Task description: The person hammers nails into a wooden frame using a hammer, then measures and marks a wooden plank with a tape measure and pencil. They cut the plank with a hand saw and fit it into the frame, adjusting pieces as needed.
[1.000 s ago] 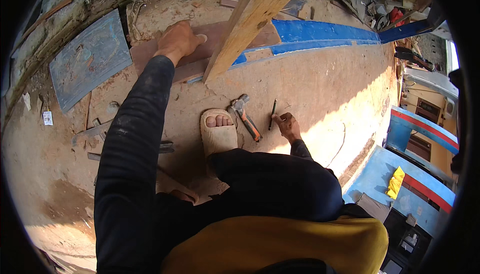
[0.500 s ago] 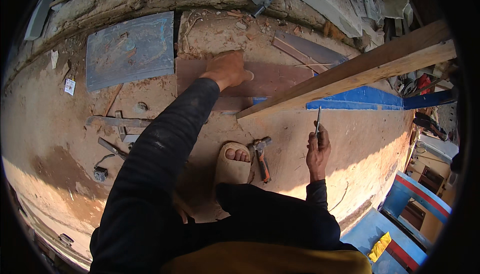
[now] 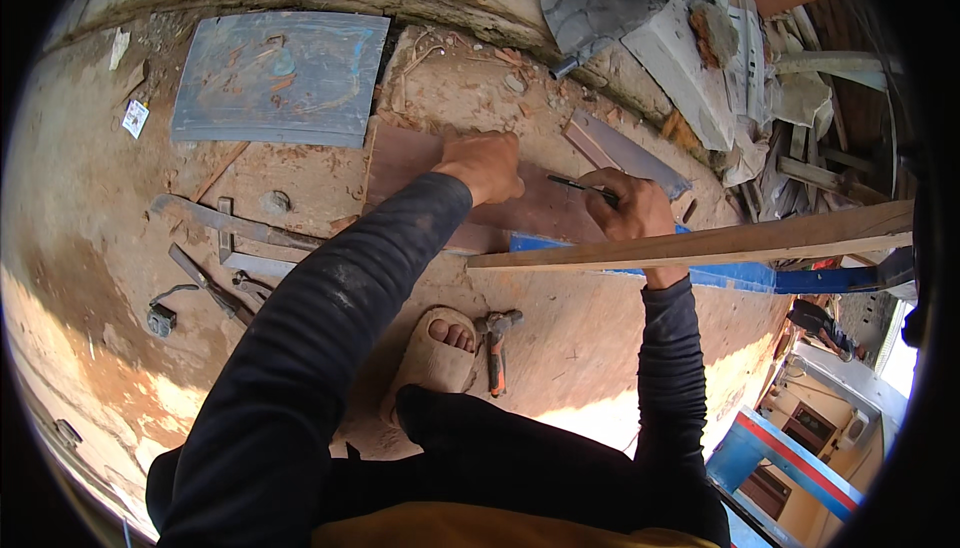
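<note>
A flat brown board [image 3: 545, 210] lies on the ground before me. On its left part rests my left hand [image 3: 482, 166], fingers curled down and closed; what they hold, if anything, is hidden. My right hand [image 3: 640, 210] is closed around a slim, dark, pencil-like tool [image 3: 575, 185], whose tip points left, low over the board. A long squared timber [image 3: 700, 246] passes over my right wrist, its left end near the board's near edge. Beneath it shows a blue painted piece [image 3: 735, 276].
A hammer [image 3: 497, 348] lies beside my sandalled foot [image 3: 440, 353]. To the left are a machete-like blade [image 3: 225, 220], a metal square [image 3: 262, 266], pliers [image 3: 250, 286] and a grey sheet [image 3: 280, 78] with wood scraps. Rubble and broken panels [image 3: 690, 68] are piled far right.
My right hand has moved forward and left from beside the timber to over the board, carrying the slim tool. My left hand stays on the board. The view has shifted.
</note>
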The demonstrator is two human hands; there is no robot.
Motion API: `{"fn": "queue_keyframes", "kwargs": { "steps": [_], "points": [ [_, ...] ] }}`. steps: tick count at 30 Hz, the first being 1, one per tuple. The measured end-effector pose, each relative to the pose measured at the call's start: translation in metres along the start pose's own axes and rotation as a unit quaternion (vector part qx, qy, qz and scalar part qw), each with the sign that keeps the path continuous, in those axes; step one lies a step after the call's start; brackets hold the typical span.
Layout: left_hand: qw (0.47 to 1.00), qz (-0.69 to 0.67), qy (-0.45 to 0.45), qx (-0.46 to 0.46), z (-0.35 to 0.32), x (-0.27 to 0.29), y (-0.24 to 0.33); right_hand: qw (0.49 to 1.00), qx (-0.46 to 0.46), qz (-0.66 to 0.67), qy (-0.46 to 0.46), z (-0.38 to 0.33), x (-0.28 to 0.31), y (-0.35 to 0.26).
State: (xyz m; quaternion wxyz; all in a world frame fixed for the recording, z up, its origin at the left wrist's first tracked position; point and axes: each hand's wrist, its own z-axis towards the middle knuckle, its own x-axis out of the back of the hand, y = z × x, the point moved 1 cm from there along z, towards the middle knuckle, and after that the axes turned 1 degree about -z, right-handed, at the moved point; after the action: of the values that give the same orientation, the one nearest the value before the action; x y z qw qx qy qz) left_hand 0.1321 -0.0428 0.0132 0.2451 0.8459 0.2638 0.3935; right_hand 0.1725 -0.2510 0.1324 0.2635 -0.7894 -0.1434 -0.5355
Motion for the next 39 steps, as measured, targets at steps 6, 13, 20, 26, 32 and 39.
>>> {"fn": "queue_keyframes", "kwargs": {
  "steps": [6,13,20,26,32,39],
  "points": [
    [1.0,-0.01,0.022,-0.008,-0.004,-0.001,-0.001,0.998,0.047,-0.026,0.022,0.01,-0.016,-0.001],
    [1.0,-0.023,-0.005,0.012,-0.004,0.002,0.002,0.998,0.031,-0.008,-0.058,-0.006,-0.007,-0.002],
    [0.999,-0.018,0.033,-0.012,-0.002,-0.001,-0.003,0.993,0.082,0.069,-0.04,-0.056,0.004,0.009],
    [0.999,0.038,-0.018,0.01,-0.008,0.024,-0.023,0.894,-0.206,0.393,0.067,-0.112,-0.001,0.025],
    [0.999,0.049,0.006,0.023,-0.016,0.058,-0.055,0.762,-0.287,0.531,0.235,-0.154,-0.013,0.028],
    [0.983,0.072,0.127,0.111,-0.123,0.142,-0.127,0.642,-0.308,0.602,0.362,-0.194,0.0,0.021]
  ]
}}
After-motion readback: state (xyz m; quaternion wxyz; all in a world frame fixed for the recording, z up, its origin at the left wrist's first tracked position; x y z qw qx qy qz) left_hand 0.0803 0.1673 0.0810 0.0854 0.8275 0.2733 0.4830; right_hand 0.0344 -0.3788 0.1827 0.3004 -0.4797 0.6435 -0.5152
